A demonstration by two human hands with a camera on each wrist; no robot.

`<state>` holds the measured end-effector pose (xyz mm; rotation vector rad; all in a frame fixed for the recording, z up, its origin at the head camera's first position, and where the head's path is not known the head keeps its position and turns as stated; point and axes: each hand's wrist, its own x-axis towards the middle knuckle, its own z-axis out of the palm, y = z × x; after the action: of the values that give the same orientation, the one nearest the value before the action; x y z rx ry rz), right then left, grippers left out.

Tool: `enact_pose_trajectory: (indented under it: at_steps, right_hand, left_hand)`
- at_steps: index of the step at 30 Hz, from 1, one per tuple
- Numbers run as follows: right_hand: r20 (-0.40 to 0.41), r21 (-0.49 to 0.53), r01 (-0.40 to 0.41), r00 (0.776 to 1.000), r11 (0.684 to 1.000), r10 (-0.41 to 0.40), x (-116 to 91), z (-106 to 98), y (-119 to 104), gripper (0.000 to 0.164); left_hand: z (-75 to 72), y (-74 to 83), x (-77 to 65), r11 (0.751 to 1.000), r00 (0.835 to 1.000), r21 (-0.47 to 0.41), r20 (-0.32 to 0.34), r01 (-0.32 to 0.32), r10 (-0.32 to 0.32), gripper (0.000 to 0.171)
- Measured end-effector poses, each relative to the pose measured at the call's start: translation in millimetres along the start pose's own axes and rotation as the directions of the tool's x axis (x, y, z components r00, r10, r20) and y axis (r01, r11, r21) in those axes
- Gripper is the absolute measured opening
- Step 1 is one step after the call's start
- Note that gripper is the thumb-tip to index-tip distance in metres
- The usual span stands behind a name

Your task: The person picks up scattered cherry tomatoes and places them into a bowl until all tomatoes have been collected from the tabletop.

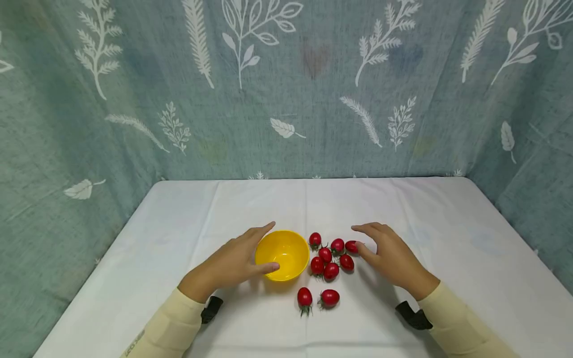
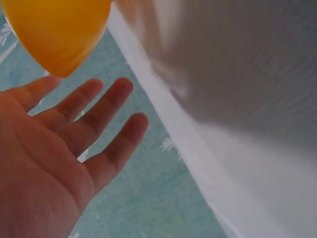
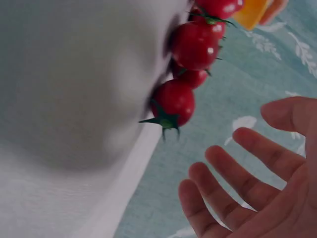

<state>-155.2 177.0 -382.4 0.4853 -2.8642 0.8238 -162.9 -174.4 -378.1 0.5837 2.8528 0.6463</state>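
Head view: My two hands stand well apart above the bench [image 1: 179, 238], which is covered in white cloth. My left hand [image 1: 233, 261] is at the left side of a yellow bowl [image 1: 291, 256], fingers extended past its far left rim and thumb crossing over the near part of the opening; the bowl sits upright. My right hand [image 1: 396, 258] is at the right side of the red tomatoes [image 1: 331, 271], thumb and fingers parted; the thumb tip overlaps the rightmost tomato in this view, and contact cannot be confirmed. Nine tomatoes are counted: seven in a loose group just right of the bowl, two lying nearer to me, side by side. Both forearms wear cream sleeves [image 1: 167, 323], with a black fitting [image 1: 414, 316] at each wrist. A grey-green curtain [image 1: 286, 99] printed with white leaves stands behind the bench and along its sides.

Left wrist view: My left palm shows, its fingers spread and relaxed, gripping nothing. The bowl's underside is by the uppermost fingertip; I cannot tell whether they touch.

Right wrist view: My right palm and spread fingers show, gripping nothing. The tomatoes line up along the bench cloth, the nearest with its green calyx [image 3: 167, 120] towards the camera. Part of the bowl appears beyond them at the top.
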Motion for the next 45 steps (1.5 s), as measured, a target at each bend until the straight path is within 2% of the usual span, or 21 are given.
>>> enact_pose_trajectory:
  at_steps: [4, 8, 13, 22, 36, 45]
  right_hand:
    - [0.028, -0.018, 0.014, 1.0, 1.0, -0.013, -3, 7, 4, 0.039]
    - [0.068, -0.078, 0.045, 0.997, 0.996, -0.04, -6, 12, 9, 0.041]
    - [0.112, -0.123, 0.073, 0.992, 0.99, -0.059, -7, 12, 11, 0.041]
    - [0.17, -0.148, 0.051, 0.985, 0.988, -0.025, -7, 10, 12, 0.041]
    - [0.158, -0.155, 0.094, 0.985, 0.983, -0.069, -2, 11, 13, 0.031]
    - [0.15, -0.16, 0.082, 0.987, 0.984, -0.058, 1, 10, 11, 0.026]
  left_hand:
    - [7.9, -3.5, -2.0, 0.998, 0.998, -0.06, 0.043, 0.037, -0.035, 0.109]
    - [11.9, -4.7, -2.4, 0.995, 0.997, -0.097, 0.07, 0.033, -0.026, 0.112]
    - [12.1, -5.8, -2.3, 0.996, 0.996, -0.093, 0.086, 0.018, -0.01, 0.111]
    - [12.2, -6.5, -1.4, 0.998, 0.996, -0.066, 0.088, 0.013, -0.008, 0.11]
    - [11.3, -8.3, -0.6, 0.996, 0.996, -0.085, 0.084, -0.001, 0.008, 0.111]
    - [10.6, -9.9, 0.1, 0.998, 0.997, -0.07, 0.078, 0.006, -0.001, 0.111]
